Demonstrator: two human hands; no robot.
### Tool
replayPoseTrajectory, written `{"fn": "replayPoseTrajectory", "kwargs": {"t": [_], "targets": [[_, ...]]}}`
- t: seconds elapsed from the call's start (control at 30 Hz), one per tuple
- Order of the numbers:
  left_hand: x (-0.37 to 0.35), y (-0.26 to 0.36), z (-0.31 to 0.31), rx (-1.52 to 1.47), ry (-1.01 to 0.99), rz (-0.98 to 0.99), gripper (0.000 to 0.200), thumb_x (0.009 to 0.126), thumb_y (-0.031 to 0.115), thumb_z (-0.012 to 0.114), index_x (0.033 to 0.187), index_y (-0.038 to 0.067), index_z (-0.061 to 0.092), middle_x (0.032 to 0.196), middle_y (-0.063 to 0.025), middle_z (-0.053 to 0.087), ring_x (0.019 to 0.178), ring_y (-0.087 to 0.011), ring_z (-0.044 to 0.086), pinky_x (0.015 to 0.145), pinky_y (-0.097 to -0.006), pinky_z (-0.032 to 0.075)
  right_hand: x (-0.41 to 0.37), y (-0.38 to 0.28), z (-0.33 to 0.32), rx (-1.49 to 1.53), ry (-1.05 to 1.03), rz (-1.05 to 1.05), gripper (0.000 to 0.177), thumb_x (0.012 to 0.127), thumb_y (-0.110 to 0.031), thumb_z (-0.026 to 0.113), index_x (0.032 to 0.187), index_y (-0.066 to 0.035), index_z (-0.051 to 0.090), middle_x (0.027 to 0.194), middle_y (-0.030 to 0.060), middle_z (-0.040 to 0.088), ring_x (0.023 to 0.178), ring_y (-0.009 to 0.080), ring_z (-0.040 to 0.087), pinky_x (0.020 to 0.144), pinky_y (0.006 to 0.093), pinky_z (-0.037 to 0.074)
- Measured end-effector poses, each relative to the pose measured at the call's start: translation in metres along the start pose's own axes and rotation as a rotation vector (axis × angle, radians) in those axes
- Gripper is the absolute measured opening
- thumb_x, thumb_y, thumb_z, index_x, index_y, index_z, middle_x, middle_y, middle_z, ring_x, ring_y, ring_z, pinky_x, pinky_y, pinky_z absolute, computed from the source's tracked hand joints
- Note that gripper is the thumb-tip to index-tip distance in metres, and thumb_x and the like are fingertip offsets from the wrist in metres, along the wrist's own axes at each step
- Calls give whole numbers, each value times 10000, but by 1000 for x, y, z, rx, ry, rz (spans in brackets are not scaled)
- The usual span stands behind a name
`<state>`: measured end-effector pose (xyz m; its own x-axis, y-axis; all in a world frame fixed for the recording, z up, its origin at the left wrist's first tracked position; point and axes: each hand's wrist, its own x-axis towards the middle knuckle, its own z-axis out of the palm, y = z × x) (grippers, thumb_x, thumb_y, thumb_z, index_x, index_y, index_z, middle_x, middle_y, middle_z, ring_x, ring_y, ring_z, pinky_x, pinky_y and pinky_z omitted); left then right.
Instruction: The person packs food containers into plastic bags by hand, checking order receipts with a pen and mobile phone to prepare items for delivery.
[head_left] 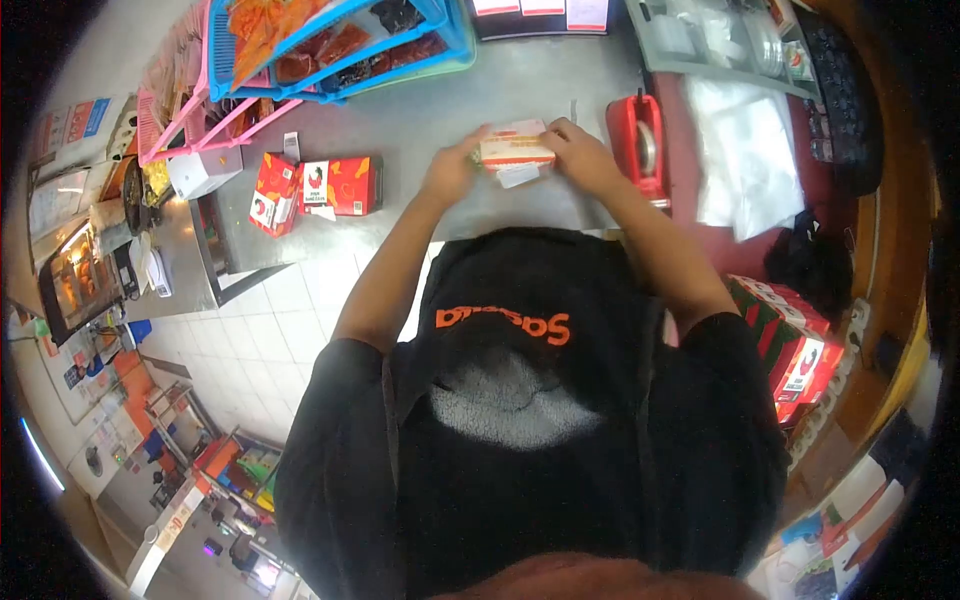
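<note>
A small orange-and-white box [514, 148] is held by the left hand [455, 172] and the right hand [582, 157] over the grey tabletop [420, 125]; a red tape dispenser [640, 148] is seen just beside the right hand.

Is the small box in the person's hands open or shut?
Cannot tell for sure. The box, held between left hand and right hand, has a white tab sticking out at its near edge; no opening shows.

Carton [515, 150] at counter [430, 115] front; tape dispenser [640, 145] just right; two boxes [320, 188] well left; baskets [330, 45] behind
</note>
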<state>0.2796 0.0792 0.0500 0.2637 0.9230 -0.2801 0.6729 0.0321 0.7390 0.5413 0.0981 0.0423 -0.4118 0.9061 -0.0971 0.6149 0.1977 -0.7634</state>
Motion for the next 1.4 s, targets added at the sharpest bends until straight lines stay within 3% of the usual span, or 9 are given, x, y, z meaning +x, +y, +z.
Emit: {"fn": "replayPoseTrajectory", "kwargs": {"t": [0.13, 0.23, 0.33, 0.4, 0.5, 0.73, 0.93, 1.13, 1.4], "targets": [[-19, -7, 7, -1040, -283, -283, 599, 854, 53, 596, 1415, 142, 408, 1114, -129, 606, 1031, -230, 602, 892, -376, 496, -4, -3, 15, -153, 176, -220, 220, 851, -142, 555, 1064, -99, 588, 1050, 172, 593, 948, 331, 604, 825, 391, 491], [-31, 14, 4, -1462, -171, -329, 552, 923, 83, 563, 1427, 121, 341, 1124, -117, 604, 941, -195, 629, 822, -343, 552, -8, -5, 21, -211, 121, -132, 308, 847, -158, 565, 1149, -101, 584, 1038, 152, 623, 926, 345, 607, 839, 389, 493], [-25, 10, 14, -1438, -54, -364, 474, 930, 170, 601, 1360, 127, 407, 1064, -121, 602, 945, -219, 595, 868, -392, 491, -8, -4, 28, -17, 280, -160, 385, 847, -164, 580, 1228, -107, 571, 937, 130, 651, 815, 299, 634, 735, 378, 516], [-25, 14, 14, -1462, -14, -406, 473, 933, 180, 603, 1360, 122, 408, 1056, -116, 602, 922, -220, 591, 856, -389, 492, -5, -7, 20, 840, -66, 595, 414, 897, -162, 574, 1303, -104, 522, 834, 86, 641, 668, 188, 610, 593, 311, 496], [-28, 16, 11, -1416, -15, -469, 478, 946, 231, 598, 1368, 117, 405, 1074, -102, 603, 921, -199, 597, 838, -367, 504, -11, -18, 1, 1572, -185, 798, 404, 943, -173, 554, 1328, -75, 479, 790, 44, 625, 598, 90, 548, 527, 228, 437], [-43, -39, 61, -822, 345, -158, 552, 923, 287, 618, 1348, 26, 382, 967, -104, 623, 857, -185, 613, 802, -323, 509, -15, -11, 27, 1285, -63, 690, 480, 897, -197, 669, 1298, -35, 461, 812, 21, 590, 631, 81, 499, 576, 227, 443], [-43, -33, 63, -1041, 178, -436, 383, 1007, 286, 468, 1268, 11, 417, 941, -102, 632, 822, -142, 603, 790, -320, 496, -20, -15, 40, 1257, 22, 741, 496, 829, -207, 756, 1199, -26, 478, 826, 35, 604, 666, 98, 559, 613, 232, 478], [-38, -18, 46, -529, 202, -280, 327, 1005, 219, 445, 1261, 16, 430, 940, -110, 628, 780, -139, 602, 702, -287, 488, -22, -10, 41, 1207, 36, 704, 448, 827, -200, 757, 1152, -36, 495, 861, 44, 620, 700, 104, 574, 635, 240, 489], [-37, -44, 46, -778, 86, -388, 317, 976, 220, 487, 1220, 17, 493, 879, -59, 634, 728, -102, 554, 664, -253, 445, -24, -25, 45, 1019, 31, 649, 423, 841, -194, 740, 1140, -8, 506, 872, 66, 636, 723, 104, 566, 659, 243, 470]]}}
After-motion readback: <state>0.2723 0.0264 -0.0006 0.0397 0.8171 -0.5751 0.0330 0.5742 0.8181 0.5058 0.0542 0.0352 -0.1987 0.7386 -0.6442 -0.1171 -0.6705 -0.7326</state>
